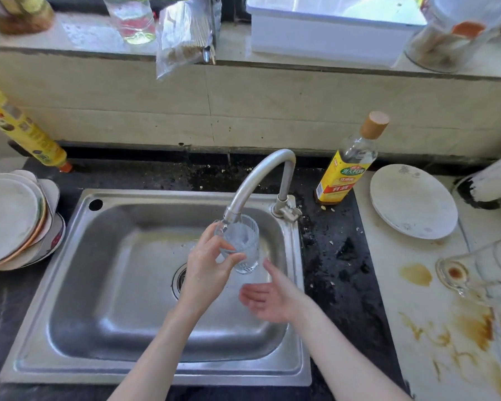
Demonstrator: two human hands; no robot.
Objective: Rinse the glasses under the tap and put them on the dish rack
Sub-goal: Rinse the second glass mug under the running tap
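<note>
A clear ribbed glass (243, 247) stands upright right under the spout of the curved metal tap (261, 180), with water foaming inside it. My left hand (209, 267) grips the glass round its side above the steel sink (104, 285). Below and to the right of the glass my right hand (265, 296) hangs with its fingers spread, holding nothing; it looks blurred. More clear glasses (489, 270) lie at the right edge on the stained white counter.
A stack of plates (12, 221) sits left of the sink. A yellow-labelled bottle (347, 166) stands behind the tap, with a white plate (414, 201) to its right. A yellow bottle (23, 128) leans at the far left. Jars, a bag and a white box line the windowsill.
</note>
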